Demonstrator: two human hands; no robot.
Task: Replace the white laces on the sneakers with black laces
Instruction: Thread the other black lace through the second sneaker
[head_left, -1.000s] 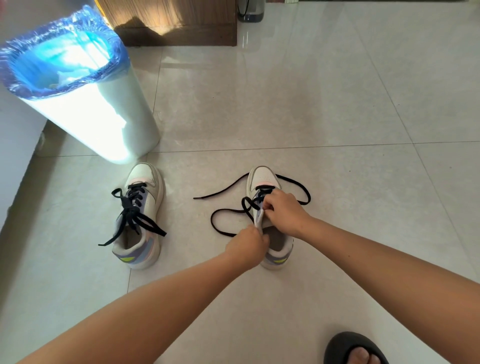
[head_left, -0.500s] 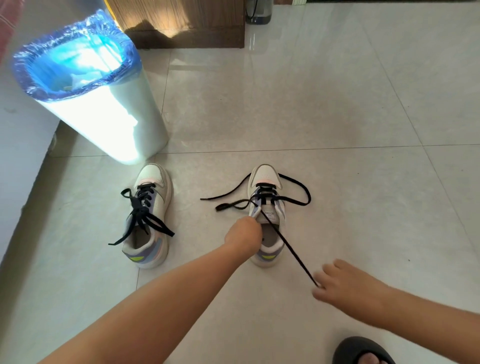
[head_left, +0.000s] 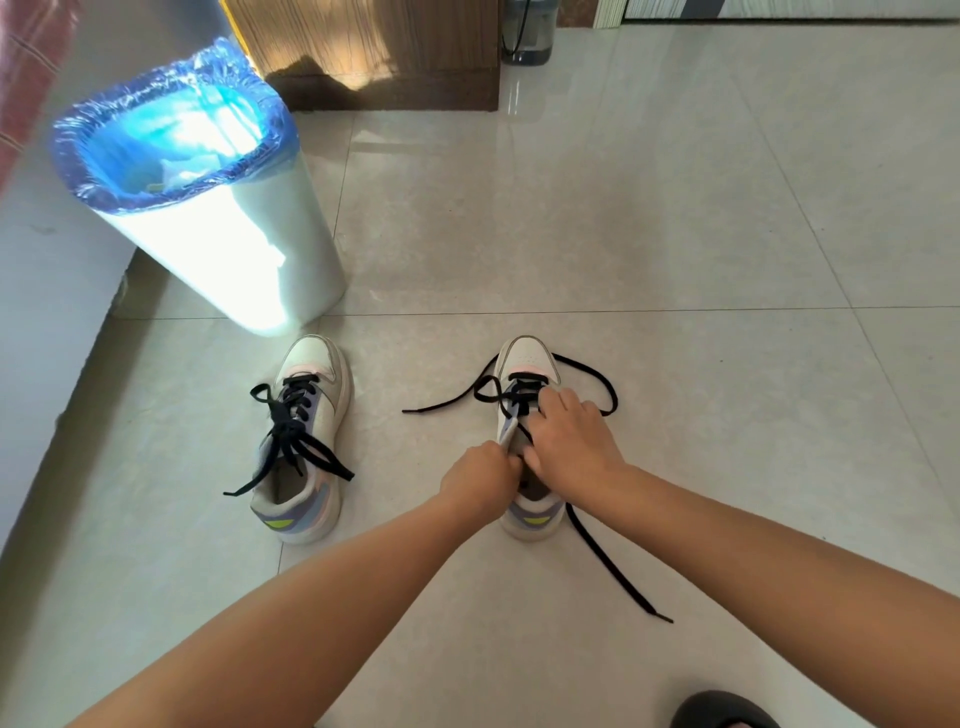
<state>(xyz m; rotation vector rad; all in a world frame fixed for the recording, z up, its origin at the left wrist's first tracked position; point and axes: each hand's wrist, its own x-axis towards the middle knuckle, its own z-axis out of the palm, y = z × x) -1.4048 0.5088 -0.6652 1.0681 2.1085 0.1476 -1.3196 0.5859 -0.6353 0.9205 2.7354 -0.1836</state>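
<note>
Right sneaker (head_left: 529, 512) points toe-away; left hand (head_left: 480, 478) pinches its tongue, right hand (head_left: 571, 441) fingers curl on laces.

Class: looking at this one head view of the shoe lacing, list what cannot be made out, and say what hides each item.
- Upper eyelets of the right sneaker: covered by the right hand.
- What the left hand pinches: hidden by its own curled fingers.
- Bin contents: washed out by glare.
- Dark slipper: cut off by the bottom edge.
</note>
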